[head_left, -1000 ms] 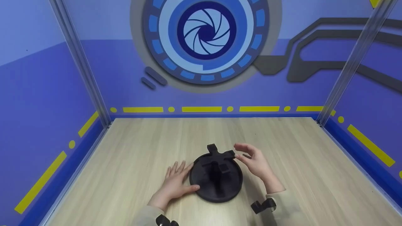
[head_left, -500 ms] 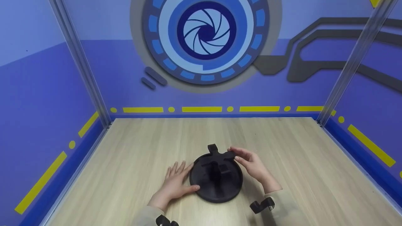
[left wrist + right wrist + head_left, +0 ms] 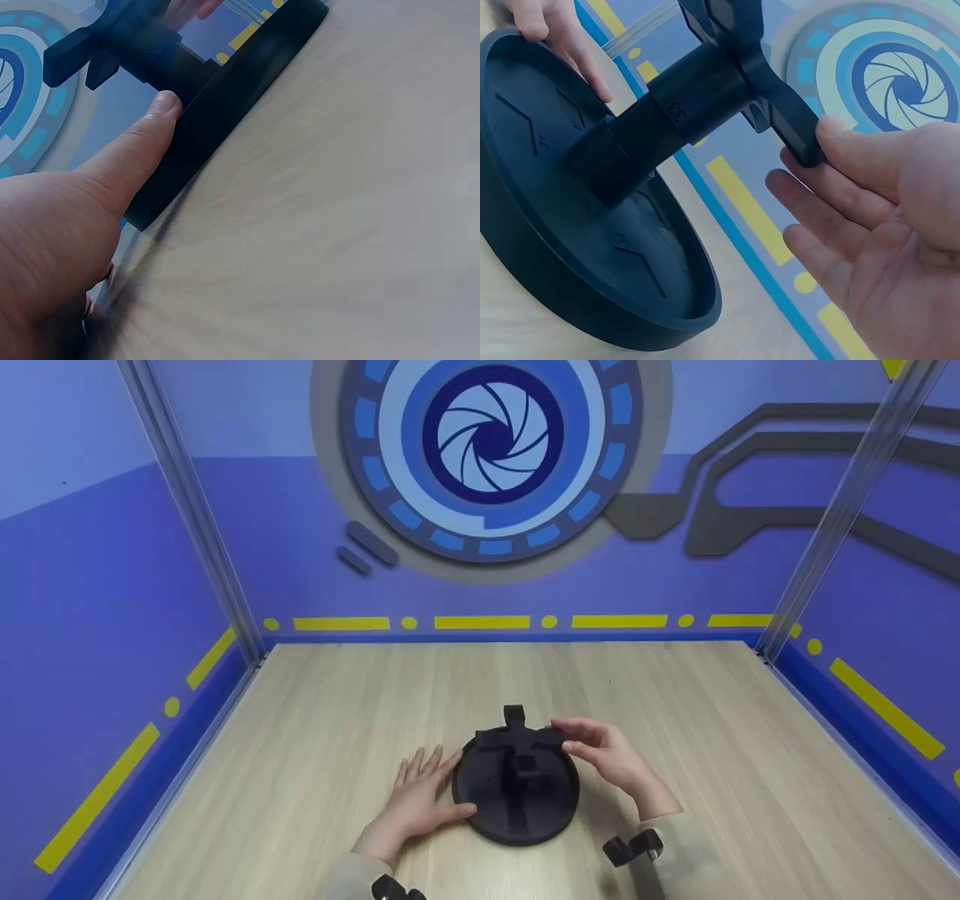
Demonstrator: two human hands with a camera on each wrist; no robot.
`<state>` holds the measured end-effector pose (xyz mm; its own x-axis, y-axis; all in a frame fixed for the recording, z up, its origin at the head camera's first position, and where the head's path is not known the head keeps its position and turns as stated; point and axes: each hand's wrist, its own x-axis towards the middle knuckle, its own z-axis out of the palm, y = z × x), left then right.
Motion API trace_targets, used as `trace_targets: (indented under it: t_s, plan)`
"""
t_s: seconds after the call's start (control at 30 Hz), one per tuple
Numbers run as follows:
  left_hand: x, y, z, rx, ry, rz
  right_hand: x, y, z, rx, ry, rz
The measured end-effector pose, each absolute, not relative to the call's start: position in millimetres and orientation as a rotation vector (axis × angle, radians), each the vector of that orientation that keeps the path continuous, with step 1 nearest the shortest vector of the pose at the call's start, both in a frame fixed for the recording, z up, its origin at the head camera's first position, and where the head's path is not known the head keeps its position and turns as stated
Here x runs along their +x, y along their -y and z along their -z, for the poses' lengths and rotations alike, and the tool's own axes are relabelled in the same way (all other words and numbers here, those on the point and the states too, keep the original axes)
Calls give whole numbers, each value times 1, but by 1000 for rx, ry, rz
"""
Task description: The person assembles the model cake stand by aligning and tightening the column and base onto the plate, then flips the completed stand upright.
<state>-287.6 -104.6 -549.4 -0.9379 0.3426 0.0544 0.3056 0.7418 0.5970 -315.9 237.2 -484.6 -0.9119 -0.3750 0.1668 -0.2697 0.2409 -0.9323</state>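
A round black base (image 3: pixel 487 799) with a raised rim lies on the wooden table. From its middle rises a thick black post (image 3: pixel 671 105) marked with digits, topped by a black cross-shaped handle (image 3: pixel 516 739). My right hand (image 3: pixel 611 754) pinches the handle's right arm between thumb and forefinger; in the right wrist view its other fingers sit below that arm. With fingers spread and straight, my left hand (image 3: pixel 420 802) rests at the base's left side. Its thumb (image 3: pixel 142 142) lies over the rim in the left wrist view, where most of its other fingers are hidden.
Blue printed panels (image 3: pixel 510 592) enclose the wooden tabletop (image 3: pixel 360 690) at the back and both sides. Metal posts (image 3: pixel 199 510) stand at the two rear corners. Black straps with small mounts (image 3: pixel 634 847) are on both wrists.
My right forefinger has come down to the handle's right arm, and the cross has turned slightly clockwise as seen from above. The left hand and the base have stayed put.
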Motion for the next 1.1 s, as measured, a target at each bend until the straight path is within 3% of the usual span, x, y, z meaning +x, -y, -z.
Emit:
trace_targets:
  t_s: [1.1]
  plan:
    - [-286, 104, 547, 538, -2879, -961, -301, -233, 466, -747, -2350, 1599]
